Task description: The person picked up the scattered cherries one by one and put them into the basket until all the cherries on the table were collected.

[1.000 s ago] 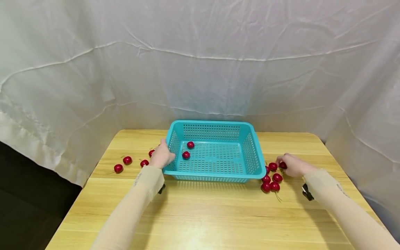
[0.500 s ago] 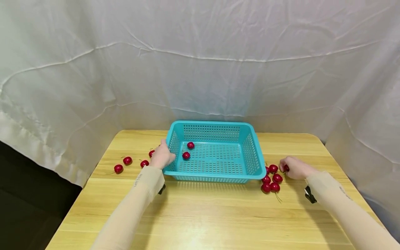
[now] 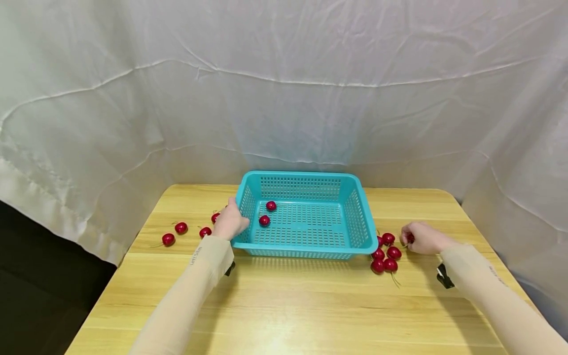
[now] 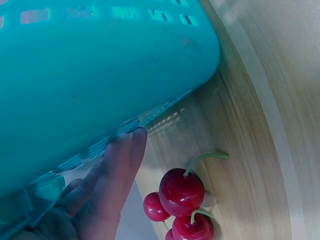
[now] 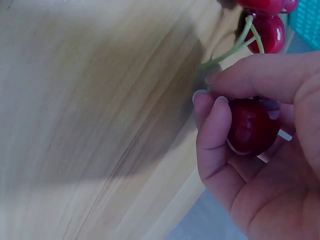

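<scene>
My left hand (image 3: 230, 222) grips the left side of a turquoise plastic basket (image 3: 301, 249), its thumb over the rim. In the left wrist view, its fingers (image 4: 122, 160) lie along the basket's outer wall (image 4: 100, 75). Two red cherries, one (image 3: 271, 206) behind the other (image 3: 264, 220), lie inside the basket on the left. Right of the basket, my right hand (image 3: 423, 238) holds a cherry (image 5: 252, 125) within curled fingers, thumb and fingertips close together in the right wrist view. Several stemmed cherries (image 3: 390, 265) are clustered between that hand and the basket.
Several more cherries (image 3: 180, 228) are scattered on the wooden table (image 3: 284, 310) left of the basket, some close by my left hand. A pale cloth curtain (image 3: 301, 113) hangs behind the table and along both sides.
My right hand has drawn slightly right, away from the cluster, with the cherry now deeper in its fingers. The left hand and the basket have stayed in place.
</scene>
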Tool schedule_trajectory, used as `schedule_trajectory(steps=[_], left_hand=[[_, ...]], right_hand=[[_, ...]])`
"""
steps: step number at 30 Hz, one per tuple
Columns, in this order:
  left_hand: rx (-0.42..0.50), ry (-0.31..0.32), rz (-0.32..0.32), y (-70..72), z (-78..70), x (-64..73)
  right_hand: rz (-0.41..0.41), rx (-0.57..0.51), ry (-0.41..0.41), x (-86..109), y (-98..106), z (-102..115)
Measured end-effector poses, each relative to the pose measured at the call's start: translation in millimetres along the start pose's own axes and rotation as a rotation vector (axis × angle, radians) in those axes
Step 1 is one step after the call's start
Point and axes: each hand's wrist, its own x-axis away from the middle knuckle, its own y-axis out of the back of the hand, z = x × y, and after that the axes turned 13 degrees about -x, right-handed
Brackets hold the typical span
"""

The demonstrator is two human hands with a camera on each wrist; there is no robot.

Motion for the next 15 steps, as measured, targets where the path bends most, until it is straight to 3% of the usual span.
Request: schedule_trajectory(steps=[15], left_hand=[[-0.01,-0.013,-0.006,0.8,0.1,0.7]], right_hand=[[-0.036,-0.012,0.015,0.0,12,12]])
